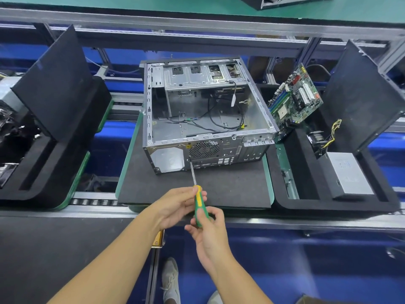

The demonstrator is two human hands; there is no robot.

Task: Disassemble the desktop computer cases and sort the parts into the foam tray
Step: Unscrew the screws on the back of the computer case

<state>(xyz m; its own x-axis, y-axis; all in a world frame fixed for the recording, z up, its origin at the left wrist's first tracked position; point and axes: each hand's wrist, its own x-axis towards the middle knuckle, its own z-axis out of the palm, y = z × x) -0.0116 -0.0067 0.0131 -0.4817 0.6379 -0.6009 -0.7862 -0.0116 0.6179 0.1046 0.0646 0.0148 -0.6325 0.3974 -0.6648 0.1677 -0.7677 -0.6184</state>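
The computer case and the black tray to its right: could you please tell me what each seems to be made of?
Computer case: bare sheet metal, probably steel; dull grey sheen, stamped slots, punched fan grille. Foam tray: black foam, it seems; matte surface, thick rounded walls, cut-out pockets.

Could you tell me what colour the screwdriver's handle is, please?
The screwdriver handle is green with yellow panels, seen in the head view.

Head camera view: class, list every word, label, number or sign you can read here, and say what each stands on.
No words or numbers can be read.
Yellow warning-triangle sticker on the open grey metal computer case: symbol too small.
Printed label on the grey power supply box: blurred.
Green motherboard: markings too small.
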